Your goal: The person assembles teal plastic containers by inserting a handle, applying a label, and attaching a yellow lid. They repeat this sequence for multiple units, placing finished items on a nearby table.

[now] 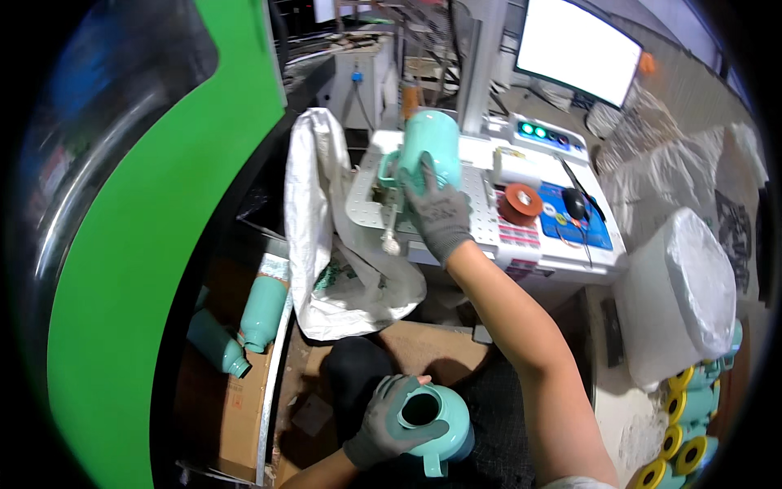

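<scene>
Looming at the left: a broad curved bright-green panel (155,244). Standing at upper centre: a white metal bench (489,216) with a perforated top, carrying a glowing white monitor (578,50). Slumping against the bench's left edge: a white woven plastic sack (326,244), mouth open. Sitting at the right: a bulky white plastic-wrapped bundle (680,293).

Resting on the perforated top, held in a fixture: a mint-green glossy metal mug (428,151), long axis leaning roughly away from the camera, handle pointing left. Gripping its lower right side: the right hand (440,216) in a grey knit glove, fingers wrapped closed around the body.

Hovering low over the lap: a second mint-green mug (440,424), mouth pointing up toward the camera, long axis nearly along the line of sight, handle pointing down. Clasping its rim: the left hand (387,424), grey-gloved, fingers curled shut over the left edge.

Lying in a cardboard box at lower left: two mint-green bottles (244,326).
</scene>
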The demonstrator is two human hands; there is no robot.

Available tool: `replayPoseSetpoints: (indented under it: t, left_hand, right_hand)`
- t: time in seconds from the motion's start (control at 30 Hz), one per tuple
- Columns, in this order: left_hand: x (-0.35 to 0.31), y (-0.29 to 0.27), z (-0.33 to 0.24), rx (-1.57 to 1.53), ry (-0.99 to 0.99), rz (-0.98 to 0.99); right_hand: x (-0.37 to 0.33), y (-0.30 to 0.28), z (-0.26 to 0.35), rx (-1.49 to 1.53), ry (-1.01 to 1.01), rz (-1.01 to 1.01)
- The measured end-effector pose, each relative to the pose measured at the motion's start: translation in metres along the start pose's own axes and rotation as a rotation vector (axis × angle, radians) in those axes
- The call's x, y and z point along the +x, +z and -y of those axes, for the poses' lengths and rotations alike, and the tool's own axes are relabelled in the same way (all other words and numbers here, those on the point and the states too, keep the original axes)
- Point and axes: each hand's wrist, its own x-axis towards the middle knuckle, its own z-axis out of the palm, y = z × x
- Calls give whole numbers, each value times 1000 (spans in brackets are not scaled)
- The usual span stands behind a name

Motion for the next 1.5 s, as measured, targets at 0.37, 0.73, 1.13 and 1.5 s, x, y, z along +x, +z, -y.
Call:
replayPoseSetpoints:
  t: [0.37,0.73,1.13,1.5]
  left_hand:
    - [4,35,27,-353,-130,149]
    - [19,14,22,-103,-254,293]
    - [49,59,-61,362,101,462]
    - [28,16,16,-273,-285,-64]
  right_hand:
    - [-198,-77,-26,525,88,-317]
    - [-704,-278,-191,-217,1579,-504]
    - [-910,-313,-235,-534,1747,152]
    - [-733,-336,-195,355,1516,-977]
